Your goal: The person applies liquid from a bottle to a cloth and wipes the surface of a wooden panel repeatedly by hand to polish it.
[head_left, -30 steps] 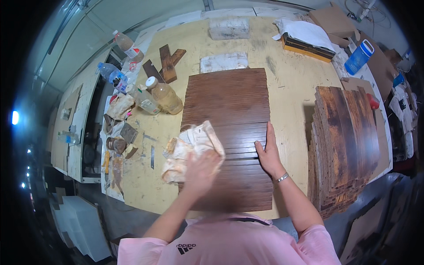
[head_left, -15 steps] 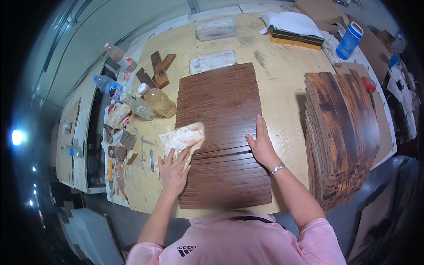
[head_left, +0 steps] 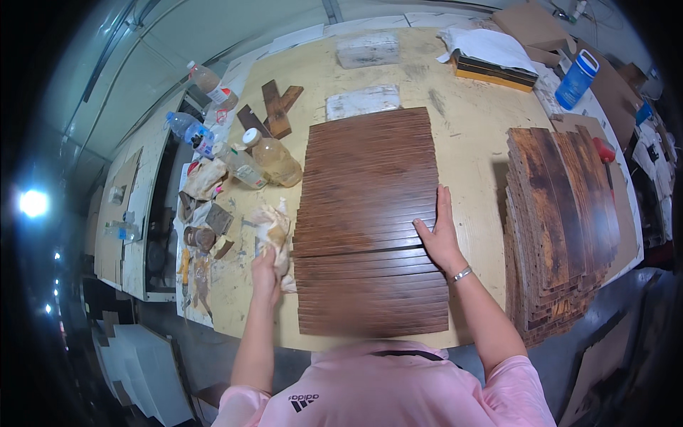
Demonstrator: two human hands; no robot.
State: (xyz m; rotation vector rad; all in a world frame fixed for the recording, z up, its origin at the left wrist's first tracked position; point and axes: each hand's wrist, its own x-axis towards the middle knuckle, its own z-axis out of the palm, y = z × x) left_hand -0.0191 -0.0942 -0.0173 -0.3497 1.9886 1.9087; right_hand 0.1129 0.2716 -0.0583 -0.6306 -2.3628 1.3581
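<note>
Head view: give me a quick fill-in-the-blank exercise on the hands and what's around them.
1. The cloth is in the person's ____ hand.
2. The right hand is at the ____ edge of the brown slats.
3. The bottle beyond the board stack is ____.
4. The shirt is ____.

Missing words: left; right; blue; pink.

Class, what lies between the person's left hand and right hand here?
In the head view, dark brown strips laid side by side span most of it; beside the left hand is part of the stained cloth it holds.
</note>
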